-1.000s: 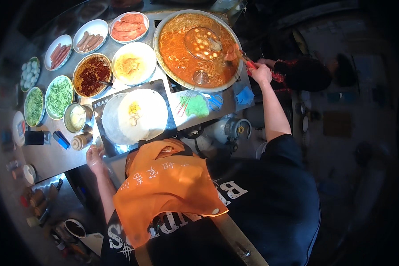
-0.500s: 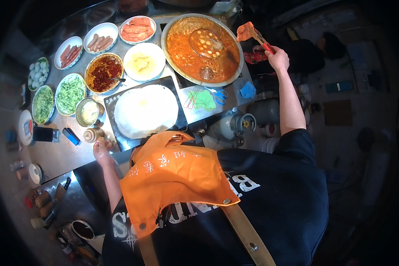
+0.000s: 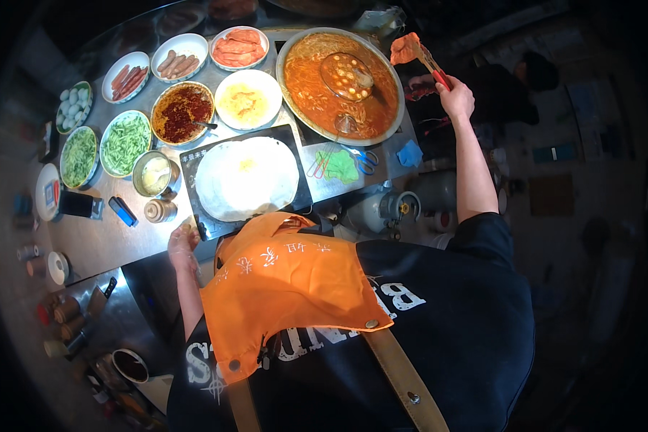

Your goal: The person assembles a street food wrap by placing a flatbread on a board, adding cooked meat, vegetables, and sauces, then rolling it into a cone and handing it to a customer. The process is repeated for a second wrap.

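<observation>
My right hand (image 3: 456, 98) is closed round the red handles of a pair of tongs (image 3: 435, 66), raised to the right of the large soup pot. A pinkish-orange slice of meat (image 3: 405, 48) hangs in the tips of the tongs, beyond the pot's rim. My left hand (image 3: 183, 240) is at the table's front edge, by the lower left corner of a black flat hot plate (image 3: 299, 169). Its fingers are curled together; what they hold, if anything, I cannot make out. A round white sheet of batter or dough (image 3: 246, 191) covers the hot plate, with a small yellowish patch near its top.
A wide pot of red-orange broth (image 3: 309, 93) holds a ladle-like strainer. Bowls of meat slices (image 3: 239, 49), sausages (image 3: 179, 66), chili sauce (image 3: 183, 114), cucumber shreds (image 3: 125, 144) and eggs (image 3: 73, 106) stand leftward. Blue scissors (image 3: 367, 161) and a gas cylinder (image 3: 381, 212) are right.
My left hand has moved away from the small jar to the hot plate's near corner. The tableware sits slightly further right in view. My right hand still holds the tongs and slice aloft.
</observation>
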